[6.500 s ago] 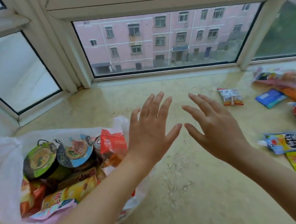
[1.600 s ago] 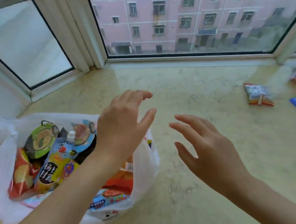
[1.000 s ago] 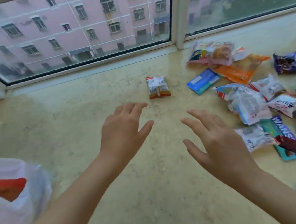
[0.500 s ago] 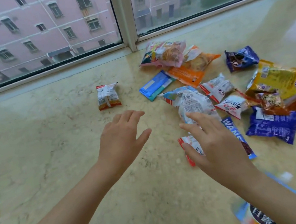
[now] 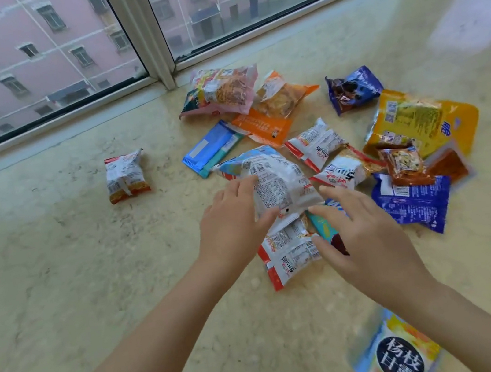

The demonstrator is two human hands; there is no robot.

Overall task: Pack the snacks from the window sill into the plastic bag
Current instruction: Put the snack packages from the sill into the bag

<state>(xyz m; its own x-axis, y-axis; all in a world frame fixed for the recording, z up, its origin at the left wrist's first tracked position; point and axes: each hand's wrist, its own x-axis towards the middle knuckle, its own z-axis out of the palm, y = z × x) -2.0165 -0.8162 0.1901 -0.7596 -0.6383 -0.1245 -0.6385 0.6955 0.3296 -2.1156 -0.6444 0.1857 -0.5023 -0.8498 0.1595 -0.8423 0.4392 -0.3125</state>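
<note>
A heap of snack packets lies on the marble window sill (image 5: 75, 277). My left hand (image 5: 232, 229) reaches the large white-and-blue packet (image 5: 272, 178); its fingertips touch the packet's left edge and the thumb lies at its lower edge. Spread flat, my right hand (image 5: 361, 232) hovers over a teal packet (image 5: 324, 224), next to a red-and-white packet (image 5: 287, 256). Neither hand holds anything. The plastic bag is out of view.
A small red-and-white packet (image 5: 125, 176) lies alone at the left. Several more packets lie behind and to the right: pink (image 5: 220, 93), orange (image 5: 263, 125), blue (image 5: 414, 204), yellow (image 5: 420, 119). A drink pouch (image 5: 393, 358) lies near my right forearm. The window frame (image 5: 147, 40) bounds the back.
The view swung right from the bag to the snack heap. Both hands moved forward, and my left hand came to touch the white-and-blue packet.
</note>
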